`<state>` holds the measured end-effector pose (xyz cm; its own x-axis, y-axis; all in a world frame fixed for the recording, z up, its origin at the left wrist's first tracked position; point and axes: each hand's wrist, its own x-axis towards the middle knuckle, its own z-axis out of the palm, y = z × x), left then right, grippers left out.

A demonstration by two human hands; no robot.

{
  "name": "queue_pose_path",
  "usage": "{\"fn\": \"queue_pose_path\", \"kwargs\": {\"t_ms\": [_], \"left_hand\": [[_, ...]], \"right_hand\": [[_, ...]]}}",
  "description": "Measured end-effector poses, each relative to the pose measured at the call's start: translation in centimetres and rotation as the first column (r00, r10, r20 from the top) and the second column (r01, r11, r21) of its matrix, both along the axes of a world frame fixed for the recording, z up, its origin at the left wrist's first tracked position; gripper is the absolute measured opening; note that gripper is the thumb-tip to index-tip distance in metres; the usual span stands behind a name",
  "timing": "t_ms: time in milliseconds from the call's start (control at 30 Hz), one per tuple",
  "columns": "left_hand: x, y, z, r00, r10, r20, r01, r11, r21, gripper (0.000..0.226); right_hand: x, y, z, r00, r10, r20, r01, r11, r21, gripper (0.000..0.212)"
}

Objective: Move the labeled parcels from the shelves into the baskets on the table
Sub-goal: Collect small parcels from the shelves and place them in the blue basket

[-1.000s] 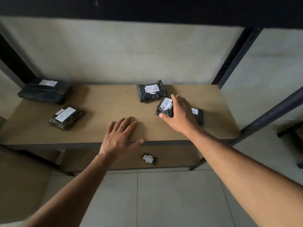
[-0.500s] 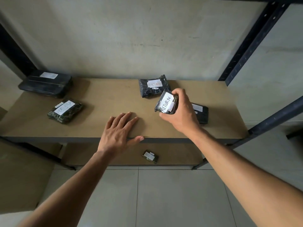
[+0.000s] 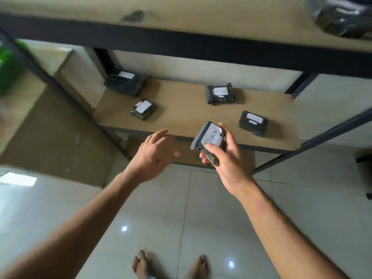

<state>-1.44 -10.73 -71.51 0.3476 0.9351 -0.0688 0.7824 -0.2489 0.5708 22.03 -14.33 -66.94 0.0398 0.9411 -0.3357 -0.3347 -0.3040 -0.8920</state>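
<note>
Here the right hand (image 3: 225, 156) grips a dark parcel (image 3: 208, 137) labelled "RETURN" just off the shelf's (image 3: 181, 109) front edge; the left hand (image 3: 155, 156) hovers beside it, fingers relaxed, holding nothing.

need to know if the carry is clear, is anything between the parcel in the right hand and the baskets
Cannot tell: no basket or table shows. The right hand holds the parcel off the shelf; only the open left hand is beside it, not touching.

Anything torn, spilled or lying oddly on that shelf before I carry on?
Nothing stands out. Four parcels lie flat on the shelf, labels up, none visibly torn. The right hand holds the RETURN parcel; the left hand is free.
</note>
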Motion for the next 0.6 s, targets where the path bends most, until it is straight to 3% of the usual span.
{"fn": "queue_pose_path", "kwargs": {"t_ms": [233, 600], "left_hand": [[-18.0, -9.0, 11.4, 0.985, 0.171, -0.005, -0.17, 0.983, 0.072, 0.059], [-54.2, -16.3, 20.8, 0.967, 0.255, 0.017, -0.254, 0.946, 0.202, 0.058]], "right_hand": [[-14.9, -5.8, 8.9, 0.978, 0.21, -0.018, -0.21, 0.977, -0.046, 0.06], [-52.4, -9.4, 16.2, 0.953, 0.303, -0.02, -0.303, 0.952, -0.036, 0.061]]}}
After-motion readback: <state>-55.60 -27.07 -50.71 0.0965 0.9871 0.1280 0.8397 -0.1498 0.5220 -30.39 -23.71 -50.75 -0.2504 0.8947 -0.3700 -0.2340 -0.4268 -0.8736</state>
